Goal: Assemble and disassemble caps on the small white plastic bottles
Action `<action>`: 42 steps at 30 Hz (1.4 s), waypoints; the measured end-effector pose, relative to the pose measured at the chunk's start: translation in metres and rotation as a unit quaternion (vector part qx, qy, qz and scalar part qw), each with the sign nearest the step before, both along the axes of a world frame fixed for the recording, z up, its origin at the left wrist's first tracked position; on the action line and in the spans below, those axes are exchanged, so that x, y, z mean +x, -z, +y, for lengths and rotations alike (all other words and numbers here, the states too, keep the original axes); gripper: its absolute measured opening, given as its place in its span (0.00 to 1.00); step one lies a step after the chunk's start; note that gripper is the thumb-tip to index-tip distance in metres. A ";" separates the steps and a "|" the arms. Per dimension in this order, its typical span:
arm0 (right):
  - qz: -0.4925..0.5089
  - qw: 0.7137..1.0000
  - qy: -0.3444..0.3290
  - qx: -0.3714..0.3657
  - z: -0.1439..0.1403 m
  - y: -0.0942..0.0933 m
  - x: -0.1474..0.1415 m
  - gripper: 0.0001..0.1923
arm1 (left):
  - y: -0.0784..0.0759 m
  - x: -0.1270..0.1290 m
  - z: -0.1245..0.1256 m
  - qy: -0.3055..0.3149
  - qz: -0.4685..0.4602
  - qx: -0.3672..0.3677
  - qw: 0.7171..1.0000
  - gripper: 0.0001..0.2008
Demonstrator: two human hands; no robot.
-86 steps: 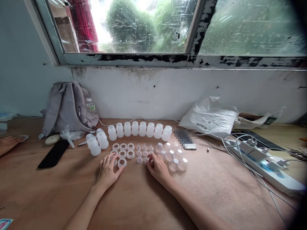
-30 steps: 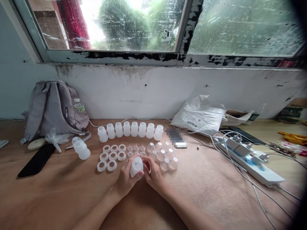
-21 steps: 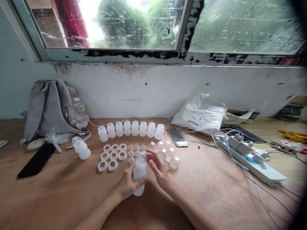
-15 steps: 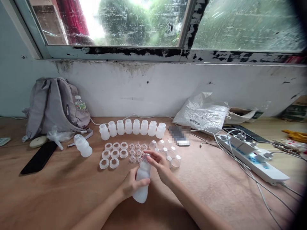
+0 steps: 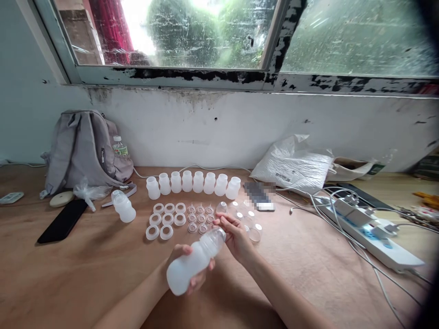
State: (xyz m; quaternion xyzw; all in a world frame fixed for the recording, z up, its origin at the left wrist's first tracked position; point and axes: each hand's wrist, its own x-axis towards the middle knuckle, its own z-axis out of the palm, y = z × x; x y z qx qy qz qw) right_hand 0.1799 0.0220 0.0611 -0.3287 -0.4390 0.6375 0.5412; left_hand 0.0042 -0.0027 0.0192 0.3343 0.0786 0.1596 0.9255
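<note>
A frosted baby bottle (image 5: 188, 268) with a clear domed cap lies tilted in my left hand (image 5: 198, 279), its capped end up and to the right. My left fingers wrap around the bottle's body. Against the capped end is my right hand (image 5: 236, 233), thumb and fingers drawn together; anything between them is hidden. Beyond the hands lie several white collar rings (image 5: 166, 232), several clear nipples (image 5: 192, 227) and several clear domed caps (image 5: 254, 234). A row of open frosted bottles (image 5: 198, 183) stands behind them. Another capped bottle (image 5: 124, 207) stands to the left.
At the left are a grey backpack (image 5: 82, 146), a black phone (image 5: 63, 221) and a plastic bag (image 5: 89, 189). At the back right, a silver packet (image 5: 291, 162) lies near another phone (image 5: 259, 195). A power strip (image 5: 387, 253) with trailing cables occupies the right side.
The bottle has tipped over from nearly upright, its base swinging left and its cap right. My left grip has turned with it. My right fingers have come off the cap's top to its side.
</note>
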 end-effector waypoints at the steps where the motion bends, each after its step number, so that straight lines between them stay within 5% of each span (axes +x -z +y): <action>1: -0.003 1.000 -0.007 0.011 0.001 -0.002 0.002 0.12 | -0.001 0.001 -0.002 0.002 -0.005 0.003 1.000 0.27; 5: -0.064 0.993 -0.063 0.076 -0.004 -0.011 -0.001 0.20 | -0.010 0.006 -0.011 -0.111 0.069 0.054 0.990 0.22; 7: -0.143 0.983 -0.040 0.108 -0.010 -0.011 -0.006 0.18 | -0.016 0.009 -0.012 -0.135 0.124 0.090 0.979 0.18; 13: -0.356 0.896 0.096 0.247 -0.024 -0.004 -0.005 0.22 | -0.028 0.008 -0.016 -0.082 0.139 0.110 0.981 0.15; 23: -0.237 0.941 0.143 0.195 -0.030 -0.004 0.009 0.21 | -0.050 0.005 -0.046 -0.065 0.173 0.120 0.975 0.17; 26: -0.221 0.939 0.236 0.120 -0.015 -0.019 0.044 0.21 | -0.049 -0.018 -0.071 -0.160 0.209 0.191 0.946 0.20; 30: -0.388 0.867 0.255 0.180 -0.008 -0.030 0.077 0.19 | -0.043 -0.061 -0.099 -0.324 0.328 0.128 0.878 0.26; 33: -0.475 0.814 0.227 0.247 -0.007 -0.014 0.072 0.13 | -0.042 -0.075 -0.101 -0.392 0.390 0.105 0.826 0.26; 38: -0.579 0.724 0.170 0.335 -0.002 0.022 0.052 0.08 | -0.046 -0.056 -0.085 -0.434 0.388 0.186 0.791 0.20; 42: -0.654 0.649 0.140 0.363 -0.002 0.030 0.047 0.06 | -0.043 -0.040 -0.076 -0.477 0.398 0.225 0.750 0.21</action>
